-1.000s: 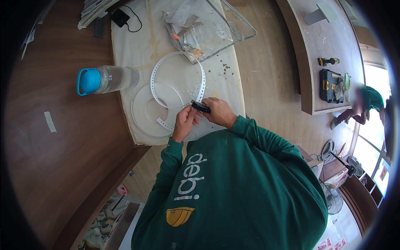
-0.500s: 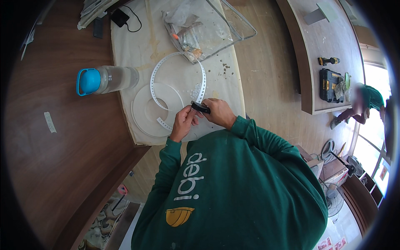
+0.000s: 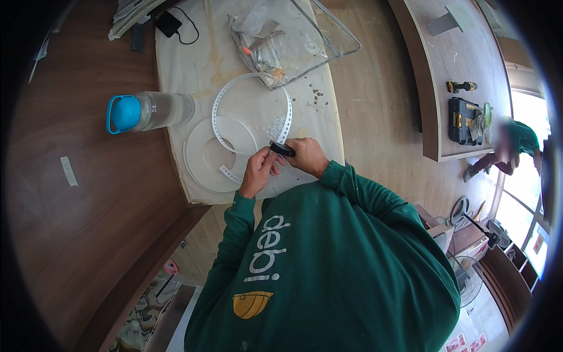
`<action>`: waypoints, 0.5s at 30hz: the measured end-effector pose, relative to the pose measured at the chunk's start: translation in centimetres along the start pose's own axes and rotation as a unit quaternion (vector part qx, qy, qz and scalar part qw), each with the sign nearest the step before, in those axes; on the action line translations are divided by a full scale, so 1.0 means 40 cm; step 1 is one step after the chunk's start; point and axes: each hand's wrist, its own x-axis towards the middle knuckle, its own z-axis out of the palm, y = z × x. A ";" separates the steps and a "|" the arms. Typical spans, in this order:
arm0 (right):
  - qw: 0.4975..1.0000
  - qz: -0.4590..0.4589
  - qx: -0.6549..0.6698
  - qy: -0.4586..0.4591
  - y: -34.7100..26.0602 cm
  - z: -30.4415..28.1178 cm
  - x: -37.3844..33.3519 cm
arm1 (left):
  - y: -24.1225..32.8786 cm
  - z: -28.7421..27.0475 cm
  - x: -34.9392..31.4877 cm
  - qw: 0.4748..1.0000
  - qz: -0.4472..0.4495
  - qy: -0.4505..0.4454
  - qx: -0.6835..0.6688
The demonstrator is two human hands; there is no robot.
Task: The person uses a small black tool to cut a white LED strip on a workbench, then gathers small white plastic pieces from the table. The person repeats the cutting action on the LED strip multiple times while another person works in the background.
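White perforated strip (image 3: 253,111) with rows of little holes, lying on a cream cloth (image 3: 193,64) – next to a white flat ring (image 3: 205,155). Small black tool (image 3: 282,149). Clear bottle (image 3: 153,111) with a bright blue cap. Dark brown wood-grain table (image 3: 70,176), lighter tan wood floor (image 3: 369,105). Green sleeves (image 3: 352,188) – white lettering, yellow badge.

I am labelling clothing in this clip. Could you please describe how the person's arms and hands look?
Both arms are covered to the wrists by long dark green sleeves of a sweatshirt with snug cuffs. The left hand and right hand are bare: no gloves, and no rings or watch can be seen. The sleeves are plain, without stripes.
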 end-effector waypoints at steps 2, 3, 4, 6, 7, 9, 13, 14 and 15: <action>1.000 -0.005 0.009 -0.001 0.012 0.007 -0.003 | 0.000 0.001 0.001 1.000 -0.002 0.002 0.001; 1.000 -0.007 0.014 -0.002 0.017 0.008 -0.005 | -0.003 0.002 0.001 1.000 -0.001 0.002 0.000; 1.000 -0.002 0.013 -0.011 0.023 0.009 -0.007 | -0.005 0.003 0.001 1.000 -0.001 0.003 -0.001; 0.999 0.006 0.013 -0.029 0.026 0.007 -0.002 | -0.006 0.004 0.004 1.000 0.000 0.004 0.005; 0.999 -0.002 0.036 -0.040 0.026 0.007 -0.001 | -0.007 0.004 0.004 1.000 0.001 0.005 0.008; 0.995 -0.017 0.077 -0.059 0.017 -0.014 0.008 | 0.003 0.003 0.000 0.999 0.003 0.029 0.040; 0.982 0.010 0.151 -0.110 -0.002 -0.057 -0.018 | 0.050 -0.011 -0.037 0.985 0.020 0.063 0.157; 0.982 0.007 0.160 -0.100 -0.011 -0.065 -0.028 | 0.060 -0.016 -0.054 0.983 0.039 0.085 0.160; 0.982 0.004 0.168 -0.089 -0.015 -0.076 -0.041 | 0.072 -0.019 -0.066 0.979 0.058 0.104 0.164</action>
